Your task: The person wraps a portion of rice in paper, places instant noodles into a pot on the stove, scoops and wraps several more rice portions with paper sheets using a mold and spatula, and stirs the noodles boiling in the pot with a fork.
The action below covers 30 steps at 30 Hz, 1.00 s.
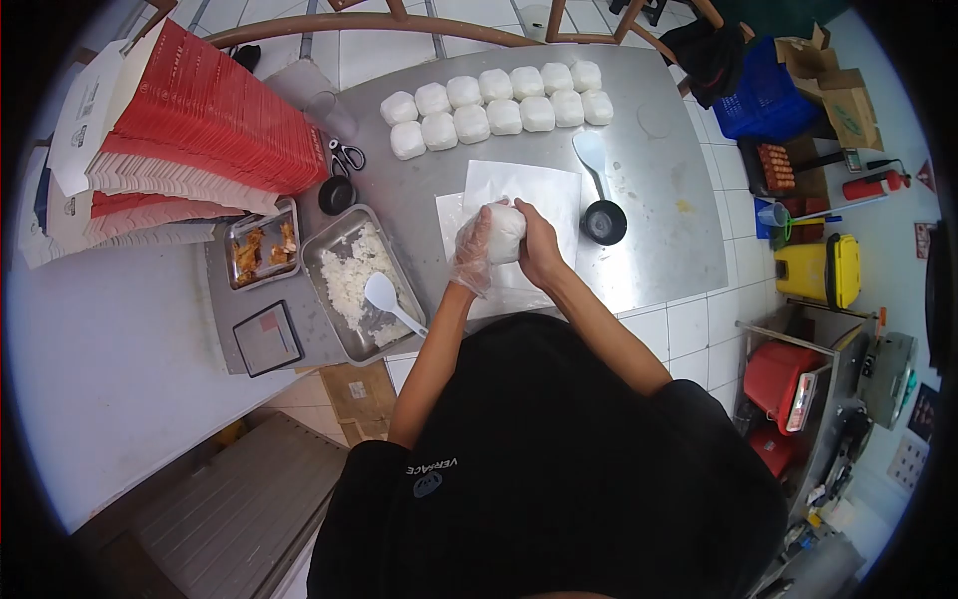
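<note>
Between both palms I hold a white paper-wrapped rice bundle [508, 236] above the steel table. My left hand [473, 252], in a clear plastic glove, presses it from the left. My bare right hand [540, 246] is closed round its right side. Beneath lie white paper sheets [554, 190]. Two rows of similar wrapped bundles [504, 117] stand at the table's far side. Right of the paper are a small black bowl [603, 223] and a white rice paddle [590, 152]. To the left, a metal tray [318, 296] contains white rice [346, 275] and another white paddle [381, 293].
A smaller tray of browned food pieces [284, 245], a dark-framed flat device [267, 337], scissors [346, 155], a black cup [337, 195] and a clear cup [329, 115] occupy the left side. Tall stacks of red and white cartons [215, 110] stand beside them. A yellow bin [820, 271] is at right.
</note>
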Tool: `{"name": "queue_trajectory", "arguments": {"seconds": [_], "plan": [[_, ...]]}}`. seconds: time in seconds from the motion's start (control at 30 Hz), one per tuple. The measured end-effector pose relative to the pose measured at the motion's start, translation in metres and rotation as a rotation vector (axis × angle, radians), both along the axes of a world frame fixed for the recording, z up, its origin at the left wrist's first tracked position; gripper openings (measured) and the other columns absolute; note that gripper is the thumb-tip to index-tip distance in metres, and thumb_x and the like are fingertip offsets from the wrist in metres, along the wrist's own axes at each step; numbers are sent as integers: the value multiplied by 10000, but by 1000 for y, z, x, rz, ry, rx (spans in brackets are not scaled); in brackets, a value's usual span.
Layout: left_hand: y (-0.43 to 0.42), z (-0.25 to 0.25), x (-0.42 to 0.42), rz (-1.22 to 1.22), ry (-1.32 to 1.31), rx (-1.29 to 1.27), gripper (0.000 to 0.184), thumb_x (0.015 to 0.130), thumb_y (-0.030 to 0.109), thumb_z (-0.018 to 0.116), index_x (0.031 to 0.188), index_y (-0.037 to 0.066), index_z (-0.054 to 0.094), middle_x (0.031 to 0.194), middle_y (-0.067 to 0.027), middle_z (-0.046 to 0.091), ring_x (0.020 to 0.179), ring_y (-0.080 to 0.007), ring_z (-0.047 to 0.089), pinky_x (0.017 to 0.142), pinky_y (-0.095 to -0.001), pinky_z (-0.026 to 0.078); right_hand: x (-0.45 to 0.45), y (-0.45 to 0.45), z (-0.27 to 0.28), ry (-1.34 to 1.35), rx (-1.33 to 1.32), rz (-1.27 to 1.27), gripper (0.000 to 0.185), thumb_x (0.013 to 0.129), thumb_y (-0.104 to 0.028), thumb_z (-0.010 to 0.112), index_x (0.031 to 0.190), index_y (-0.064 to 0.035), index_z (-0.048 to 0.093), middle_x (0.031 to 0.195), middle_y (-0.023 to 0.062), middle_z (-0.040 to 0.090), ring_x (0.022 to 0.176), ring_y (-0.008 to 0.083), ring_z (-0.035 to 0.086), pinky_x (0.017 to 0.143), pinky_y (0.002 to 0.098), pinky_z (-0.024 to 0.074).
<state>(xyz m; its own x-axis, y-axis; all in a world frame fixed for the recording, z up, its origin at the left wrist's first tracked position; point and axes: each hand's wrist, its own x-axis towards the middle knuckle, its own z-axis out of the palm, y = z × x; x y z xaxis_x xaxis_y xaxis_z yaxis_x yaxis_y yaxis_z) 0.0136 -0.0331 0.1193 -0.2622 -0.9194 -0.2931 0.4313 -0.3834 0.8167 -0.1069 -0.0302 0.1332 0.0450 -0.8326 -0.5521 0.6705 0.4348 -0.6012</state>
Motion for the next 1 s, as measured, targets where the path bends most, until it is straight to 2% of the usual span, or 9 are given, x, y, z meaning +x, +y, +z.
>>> {"name": "queue_trajectory", "arguments": {"seconds": [0.27,0.37,0.43,0.53,0.6,0.67,0.77,0.83,1.0], "plan": [[-21,-3,-26,333,-619,-11,625,931,562,512,1129,-22,611,1001,-146,654,921,-245,622,799,-353,489,-6,15,16,415,-181,117,419,917,-253,642,1200,16,490,1116,86,617,1019,161,588,848,327,488],[-27,11,-33,213,-718,-79,594,975,535,439,1166,1,616,1065,-118,661,931,-220,624,838,-339,479,-28,-5,7,425,-107,145,488,872,-185,706,1241,18,459,1079,79,642,940,153,624,820,307,502],[-32,-38,-30,101,-679,-98,622,982,537,417,1295,13,535,1192,-154,615,1084,-259,585,921,-357,457,-55,-22,-2,278,29,140,453,869,-196,711,1220,-10,491,1046,60,643,886,141,616,775,293,495],[-30,-46,-32,-41,-440,-233,731,969,584,390,1485,78,282,1424,-152,443,1312,-306,414,1047,-465,377,-116,-65,-25,394,32,-12,341,839,-238,729,1073,-50,566,932,20,609,724,116,549,683,266,460],[-25,-50,-20,-44,-435,-152,735,965,593,390,1479,76,296,1419,-143,453,1302,-300,426,1044,-456,381,-183,-110,-61,513,-51,-125,243,821,-258,730,766,-112,544,701,-30,510,594,100,476,562,267,417],[-18,-56,-4,-47,-433,-68,740,961,602,390,1474,74,311,1414,-135,463,1292,-295,437,1041,-446,385,-239,-154,-90,739,-86,-374,333,766,-242,776,667,-130,478,627,-16,482,545,120,478,488,290,400],[-8,-69,20,-37,-442,114,730,964,599,386,1462,68,333,1400,-129,484,1286,-281,444,1041,-432,383,-282,-194,-90,764,48,-498,315,730,-251,801,697,-90,532,632,2,516,565,132,518,489,300,416],[-3,-74,32,-20,-467,228,731,957,611,391,1438,61,378,1367,-120,521,1278,-262,453,1031,-414,384,-309,-214,-109,951,293,-268,411,744,-334,784,980,-36,628,883,58,582,801,194,572,639,342,483],[-10,-66,39,132,-377,368,730,943,622,420,1413,64,422,1337,-106,552,1243,-250,484,1010,-396,391,-309,-239,-129,1013,250,-176,439,786,-346,721,1122,-85,610,992,63,572,886,202,555,666,372,500]]}}
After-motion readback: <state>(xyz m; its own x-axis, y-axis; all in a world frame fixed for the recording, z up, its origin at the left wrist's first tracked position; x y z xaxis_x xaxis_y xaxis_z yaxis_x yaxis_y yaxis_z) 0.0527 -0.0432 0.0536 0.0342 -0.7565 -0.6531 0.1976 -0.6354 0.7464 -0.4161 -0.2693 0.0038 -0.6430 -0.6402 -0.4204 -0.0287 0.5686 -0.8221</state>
